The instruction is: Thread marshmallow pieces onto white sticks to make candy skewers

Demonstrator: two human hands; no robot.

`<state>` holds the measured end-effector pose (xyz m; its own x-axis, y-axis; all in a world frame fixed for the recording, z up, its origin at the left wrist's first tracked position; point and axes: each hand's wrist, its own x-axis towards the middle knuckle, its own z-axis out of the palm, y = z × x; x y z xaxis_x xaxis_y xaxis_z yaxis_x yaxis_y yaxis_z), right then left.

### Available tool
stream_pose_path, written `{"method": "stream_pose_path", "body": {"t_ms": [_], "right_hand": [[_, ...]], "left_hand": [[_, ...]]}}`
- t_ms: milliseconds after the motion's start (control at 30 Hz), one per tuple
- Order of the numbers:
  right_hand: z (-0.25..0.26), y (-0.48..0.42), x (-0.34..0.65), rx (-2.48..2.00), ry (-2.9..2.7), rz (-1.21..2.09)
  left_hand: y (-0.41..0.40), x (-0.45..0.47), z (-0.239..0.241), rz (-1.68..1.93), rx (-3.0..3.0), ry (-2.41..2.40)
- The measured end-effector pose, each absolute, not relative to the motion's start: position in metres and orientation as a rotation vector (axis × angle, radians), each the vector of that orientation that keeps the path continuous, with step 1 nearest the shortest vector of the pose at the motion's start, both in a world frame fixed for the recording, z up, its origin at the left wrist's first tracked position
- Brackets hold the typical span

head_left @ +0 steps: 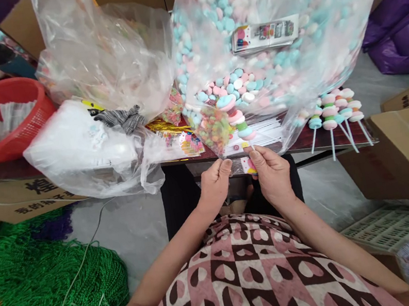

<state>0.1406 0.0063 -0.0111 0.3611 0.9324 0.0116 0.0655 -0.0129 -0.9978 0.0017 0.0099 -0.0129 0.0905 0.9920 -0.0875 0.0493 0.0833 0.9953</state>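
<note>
Close to the table edge, my right hand [274, 175] is closed around the white stick of a marshmallow skewer [237, 118]. The skewer stands upright, with blue, pink, white and green pieces stacked on it. Under my right thumb shows a small clear plastic bag [248, 165] with a colourful print. My left hand [215, 183] pinches the other side of this bag, level with the right hand; its fingertips hide the exact grip. Behind the hands lie loose white sticks [264, 132] and a clear bag of colourful gummy candy [214, 128].
A large clear bag of pastel marshmallows [277, 73] fills the table's back, with a stack of printed labels [266, 34] on it. Several finished skewers [333, 110] lie at the right edge. A red basket [32, 119] stands left. Cardboard boxes [382, 160] and green cord [71, 269] flank me.
</note>
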Motion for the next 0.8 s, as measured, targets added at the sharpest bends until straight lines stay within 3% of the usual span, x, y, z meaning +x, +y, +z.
{"method": "stream_pose_path", "body": {"t_ms": [233,800], "right_hand": [[-0.001,-0.01,0.183,-1.236,-0.999,0.951],[0.013,-0.037,0.236,-1.52,-1.498,0.848]], "left_hand": [[0.026,-0.011,-0.015,1.226,0.771,0.949],[0.042,-0.021,-0.006,1.235,0.817,0.927]]}}
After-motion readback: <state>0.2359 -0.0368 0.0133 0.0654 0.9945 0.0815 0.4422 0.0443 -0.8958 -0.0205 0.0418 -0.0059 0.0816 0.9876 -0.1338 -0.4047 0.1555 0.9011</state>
